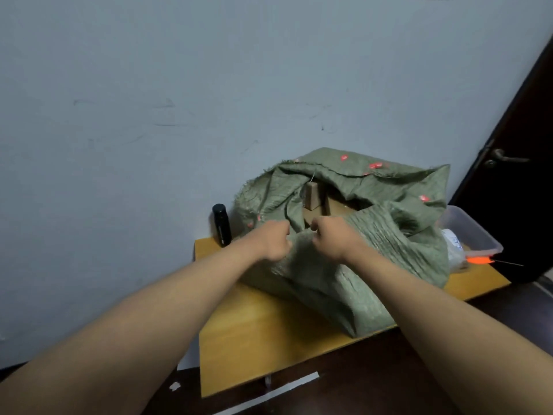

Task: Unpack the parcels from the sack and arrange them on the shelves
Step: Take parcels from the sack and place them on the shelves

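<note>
A green woven sack (344, 256) is found lying on a yellow wooden table (257, 333) set against a pale wall (179, 100), its mouth turned upward and toward the wall. The near lip of the mouth is gripped by both hands: the left hand (273, 239) and the right hand (335, 236) are each closed into a fist with the cloth bunched inside, the two fists almost touching at the centre of the rim. This hold is judged to serve the purpose of drawing the lip down and toward the person, so that the opening is widened and the contents exposed. Inside the opening, brown cardboard parcels (312, 196) are seen, one standing upright near the left edge of the mouth and others lying lower and partly shadowed; their number cannot be told. None is seen outside the sack, so the unpacking is judged to be at its opening stage. No shelves are in view. A black cylindrical bottle (221, 224) stands upright on the table, just beside the sack's left flank and near the wall. A clear plastic bin (475, 235) sits at the table's far right, partly hidden behind the sack, with an orange-handled tool (478, 260) lying before it. A dark door (514, 175) with a lever handle stands at the right.
</note>
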